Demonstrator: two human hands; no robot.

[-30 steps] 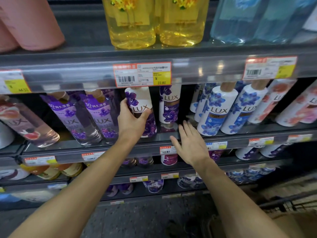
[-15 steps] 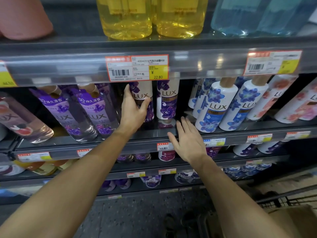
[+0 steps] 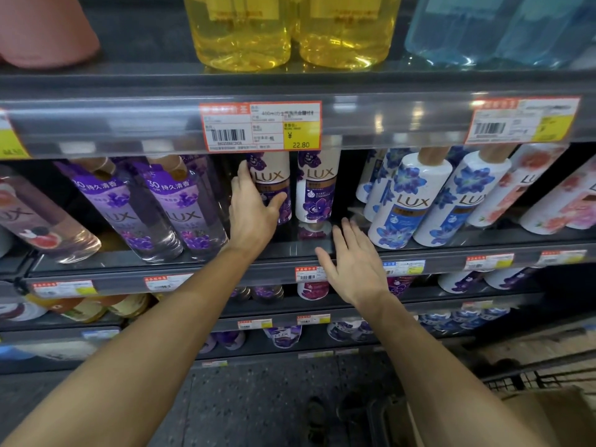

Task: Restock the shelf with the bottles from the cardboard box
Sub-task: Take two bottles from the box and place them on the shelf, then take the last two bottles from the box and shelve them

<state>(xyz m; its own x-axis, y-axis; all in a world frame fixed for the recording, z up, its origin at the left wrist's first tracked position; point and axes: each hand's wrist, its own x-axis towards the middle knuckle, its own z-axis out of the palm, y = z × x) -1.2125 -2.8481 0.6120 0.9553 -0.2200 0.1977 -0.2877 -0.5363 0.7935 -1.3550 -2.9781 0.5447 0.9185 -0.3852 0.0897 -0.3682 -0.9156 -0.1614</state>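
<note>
A white and purple LUX bottle [image 3: 274,175] stands upright on the middle shelf [image 3: 119,282]. My left hand [image 3: 254,214] wraps it, fingers on its left side and thumb across its front. A second, matching LUX bottle [image 3: 317,185] stands just to its right, untouched. My right hand [image 3: 354,266] is spread flat with fingers apart over the shelf's front edge, below that second bottle, and holds nothing. A corner of the cardboard box [image 3: 548,414] shows at the bottom right; its contents are out of sight.
Clear purple bottles [image 3: 180,204] crowd the left of the held bottle and blue-flowered LUX bottles [image 3: 409,201] stand to the right. The upper shelf's rail with a price tag [image 3: 261,127] hangs low over the bottle tops. A wire cart [image 3: 532,379] sits by the box.
My left hand has pushed the purple LUX bottle further back on the shelf, beside the matching one. My right hand has stayed spread at the shelf edge.
</note>
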